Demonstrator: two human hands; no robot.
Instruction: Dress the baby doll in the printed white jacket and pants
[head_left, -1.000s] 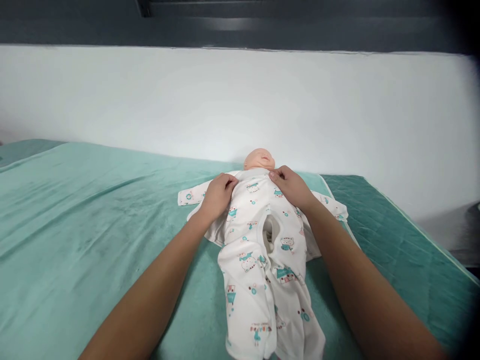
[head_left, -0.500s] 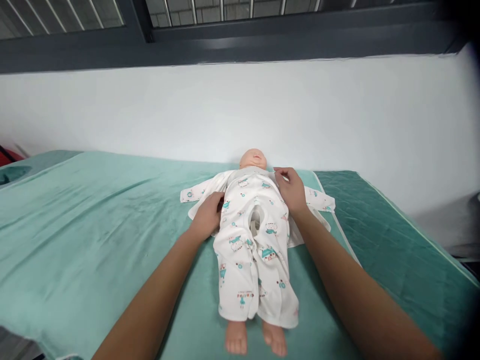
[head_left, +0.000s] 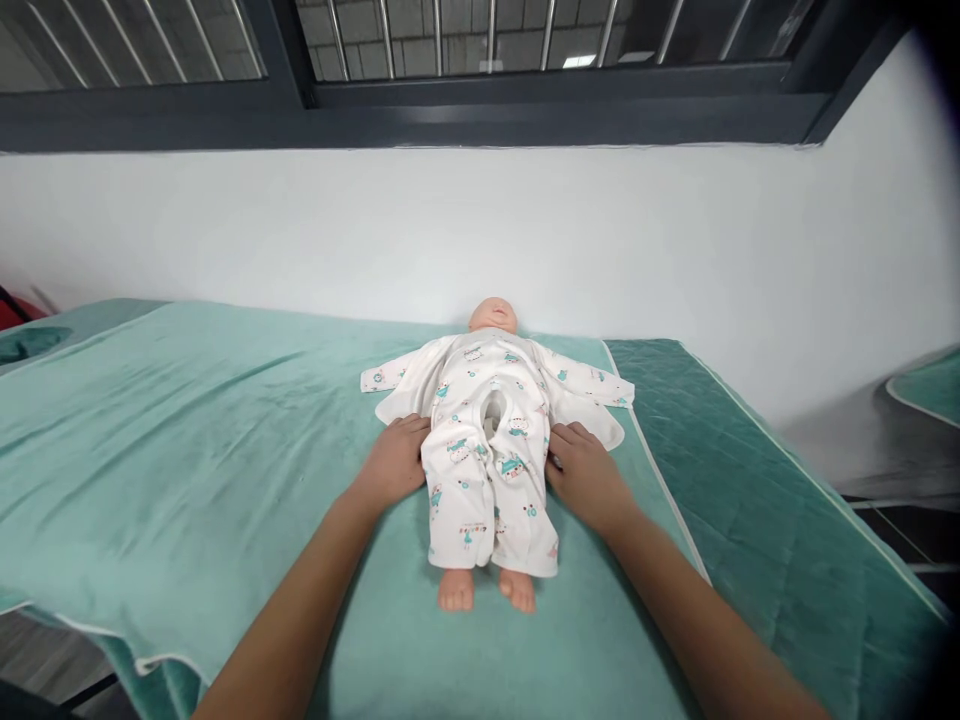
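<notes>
Left hand [head_left: 397, 460] and right hand [head_left: 589, 475] have moved footward. Doll [head_left: 493, 315] and printed trousers [head_left: 515, 450] lie between the fingers, long axis running away from the wearer, neither hand clearly nearer. Fingers curl beside the trouser legs; whether they pinch cloth cannot be told.

The white pants [head_left: 481, 468] have a tiny row of colored letters [head_left: 472, 528] on one leg [head_left: 453, 500], too small to read

doll [head_left: 493, 372] between left hand [head_left: 398, 460] and right hand [head_left: 587, 474]
</notes>
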